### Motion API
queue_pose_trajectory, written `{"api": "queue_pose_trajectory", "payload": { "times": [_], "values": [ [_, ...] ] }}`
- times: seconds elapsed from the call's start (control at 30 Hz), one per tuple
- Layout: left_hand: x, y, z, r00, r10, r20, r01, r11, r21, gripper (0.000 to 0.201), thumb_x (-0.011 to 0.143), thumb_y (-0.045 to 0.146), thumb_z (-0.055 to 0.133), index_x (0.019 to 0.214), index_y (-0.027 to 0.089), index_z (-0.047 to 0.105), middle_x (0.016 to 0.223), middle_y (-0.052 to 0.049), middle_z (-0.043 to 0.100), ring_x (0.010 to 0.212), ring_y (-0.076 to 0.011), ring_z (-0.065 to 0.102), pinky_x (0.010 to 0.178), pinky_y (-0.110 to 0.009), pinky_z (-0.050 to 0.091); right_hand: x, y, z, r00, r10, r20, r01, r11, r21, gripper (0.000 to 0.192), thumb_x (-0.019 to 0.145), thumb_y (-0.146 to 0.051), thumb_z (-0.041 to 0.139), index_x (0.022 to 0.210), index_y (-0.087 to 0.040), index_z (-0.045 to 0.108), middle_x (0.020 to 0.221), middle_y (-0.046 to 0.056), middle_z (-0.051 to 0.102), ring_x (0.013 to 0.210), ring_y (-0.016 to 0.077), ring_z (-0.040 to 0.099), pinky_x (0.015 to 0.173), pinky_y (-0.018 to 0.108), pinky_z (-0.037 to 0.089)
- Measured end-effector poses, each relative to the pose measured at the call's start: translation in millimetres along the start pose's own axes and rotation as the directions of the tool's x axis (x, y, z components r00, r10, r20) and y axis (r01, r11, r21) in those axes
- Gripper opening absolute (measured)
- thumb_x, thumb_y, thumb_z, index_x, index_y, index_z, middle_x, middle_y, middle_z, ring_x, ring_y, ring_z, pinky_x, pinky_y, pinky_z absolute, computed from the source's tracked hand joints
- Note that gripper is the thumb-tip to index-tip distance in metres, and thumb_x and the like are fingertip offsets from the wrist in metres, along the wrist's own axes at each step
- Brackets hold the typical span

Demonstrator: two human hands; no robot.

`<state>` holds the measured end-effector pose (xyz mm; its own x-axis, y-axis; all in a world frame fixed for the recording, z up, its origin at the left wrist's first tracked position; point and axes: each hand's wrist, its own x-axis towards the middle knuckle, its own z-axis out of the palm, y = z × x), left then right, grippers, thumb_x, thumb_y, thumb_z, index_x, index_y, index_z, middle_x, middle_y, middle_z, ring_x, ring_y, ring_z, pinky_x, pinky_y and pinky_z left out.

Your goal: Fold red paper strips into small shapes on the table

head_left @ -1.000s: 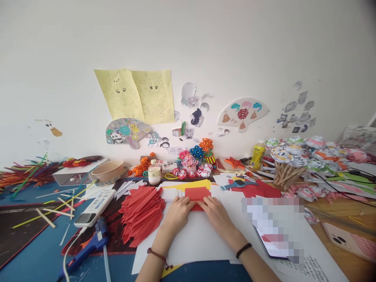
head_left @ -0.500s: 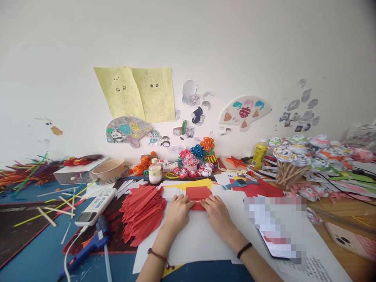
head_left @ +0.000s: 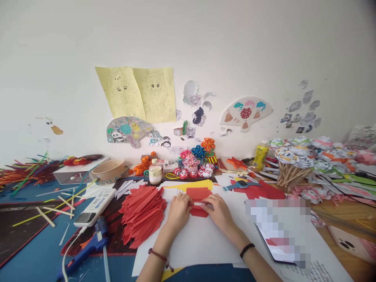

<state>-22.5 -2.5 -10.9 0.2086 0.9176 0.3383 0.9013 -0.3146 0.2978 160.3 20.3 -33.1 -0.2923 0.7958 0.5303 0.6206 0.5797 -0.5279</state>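
A small red folded paper (head_left: 199, 212) lies on white sheets (head_left: 202, 243) in front of me, its ends angled and a pale strip along its upper edge. My left hand (head_left: 180, 206) pinches its left end, fingers closed. My right hand (head_left: 217, 208) has thumb and curled fingers closed on the right end. Just beyond the fingers lies a red paper rectangle (head_left: 199, 192), with yellow paper (head_left: 202, 183) behind it. Left of my left hand sits a big pile of folded red paper strips (head_left: 143, 215).
A blue glue gun (head_left: 98, 239) and a white power strip (head_left: 95, 207) with a cable lie left. A phone (head_left: 276, 239), partly pixelated, lies right, with a blue watch (head_left: 241, 185) behind. A small bottle (head_left: 155, 172) and paper flowers on sticks (head_left: 293, 160) stand at the back.
Both hands have shifted slightly on the folded paper; the right fingers are more curled and raised. More of the red paper's near edge shows between the hands.
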Motion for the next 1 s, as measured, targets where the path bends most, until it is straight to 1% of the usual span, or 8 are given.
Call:
{"api": "queue_pose_trajectory", "payload": {
  "times": [0.1,0.23,0.3,0.4,0.5,0.63,0.8,1.0],
  "values": [
    [-1.9,-0.2,-4.7,1.0,0.012,0.015,-0.011,0.999,-0.038,0.015,0.076,0.007,0.055,0.081,0.021,0.059,0.083,0.0,0.064,0.086,-0.0193,0.053,0.074,-0.03,0.035,0.2,1.7,-0.7,1.0,0.013,0.029,-0.015,0.998,0.057,0.015,0.082,-0.015,0.06,0.069,-0.021,0.063,0.074,0.002,0.065,0.077,0.0208,0.057,0.073,0.033,0.045],
    [-4.3,0.1,-13.4,0.995,0.083,0.05,-0.072,0.977,-0.202,0.011,0.077,0.017,0.06,0.084,0.023,0.064,0.088,0.0,0.066,0.087,-0.0186,0.054,0.075,-0.027,0.037,-0.3,5.3,0.2,0.998,0.067,0.022,-0.069,0.993,0.094,0.016,0.082,-0.013,0.057,0.068,-0.02,0.06,0.07,0.001,0.062,0.073,0.0198,0.056,0.067,0.03,0.044],
    [-4.6,0.8,-16.0,0.993,0.104,0.061,-0.083,0.957,-0.279,0.01,0.08,0.024,0.058,0.086,0.023,0.067,0.086,0.0,0.067,0.082,-0.0173,0.055,0.073,-0.025,0.037,-0.3,6.1,-0.2,0.997,0.08,0.017,-0.082,0.99,0.114,0.017,0.083,-0.014,0.055,0.068,-0.02,0.059,0.07,0.001,0.062,0.072,0.0191,0.056,0.066,0.03,0.043],
    [-3.6,1.4,-15.3,0.994,0.07,0.084,-0.034,0.93,-0.367,0.02,0.084,0.026,0.051,0.078,0.019,0.069,0.074,-0.001,0.067,0.068,-0.0146,0.054,0.064,-0.022,0.036,0.2,4.3,-3.0,0.997,0.074,0.021,-0.077,0.982,0.173,0.016,0.083,-0.016,0.054,0.069,-0.02,0.06,0.07,0.001,0.062,0.071,0.0186,0.056,0.065,0.029,0.044],
    [-1.9,-0.2,-11.9,0.996,0.026,0.086,0.01,0.919,-0.394,0.026,0.083,0.023,0.049,0.068,0.015,0.067,0.064,-0.001,0.064,0.06,-0.0131,0.05,0.058,-0.022,0.034,1.2,0.3,-7.2,0.993,0.097,0.061,-0.11,0.954,0.278,0.014,0.084,-0.023,0.055,0.073,-0.019,0.063,0.071,0.002,0.064,0.067,0.0176,0.057,0.063,0.027,0.044],
    [-1.0,-3.3,-10.5,0.997,0.016,0.076,0.017,0.912,-0.411,0.024,0.08,0.021,0.049,0.066,0.013,0.066,0.062,0.0,0.062,0.059,-0.0121,0.047,0.056,-0.022,0.032,2.7,-2.8,-11.2,0.976,0.14,0.168,-0.196,0.902,0.386,0.017,0.081,-0.031,0.061,0.08,-0.017,0.07,0.076,0.004,0.07,0.068,0.0185,0.061,0.063,0.026,0.046],
    [-1.6,-1.0,-11.9,0.997,0.022,0.077,0.013,0.901,-0.434,0.025,0.081,0.022,0.049,0.066,0.013,0.067,0.06,0.0,0.061,0.057,-0.0118,0.045,0.055,-0.022,0.031,3.7,-2.7,-13.7,0.97,0.161,0.184,-0.216,0.917,0.336,0.019,0.079,-0.029,0.062,0.071,-0.016,0.072,0.066,0.004,0.07,0.061,0.018,0.059,0.058,0.026,0.043],
    [-2.6,8.8,-4.9,0.996,0.034,0.083,0.009,0.885,-0.466,0.022,0.081,0.025,0.051,0.071,0.015,0.068,0.063,0.001,0.063,0.058,-0.0115,0.047,0.056,-0.02,0.034,2.5,-1.7,-12.1,0.969,0.169,0.179,-0.222,0.916,0.334,0.018,0.077,-0.026,0.061,0.068,-0.016,0.072,0.064,0.004,0.069,0.061,0.0181,0.059,0.058,0.026,0.042]
  ]
}}
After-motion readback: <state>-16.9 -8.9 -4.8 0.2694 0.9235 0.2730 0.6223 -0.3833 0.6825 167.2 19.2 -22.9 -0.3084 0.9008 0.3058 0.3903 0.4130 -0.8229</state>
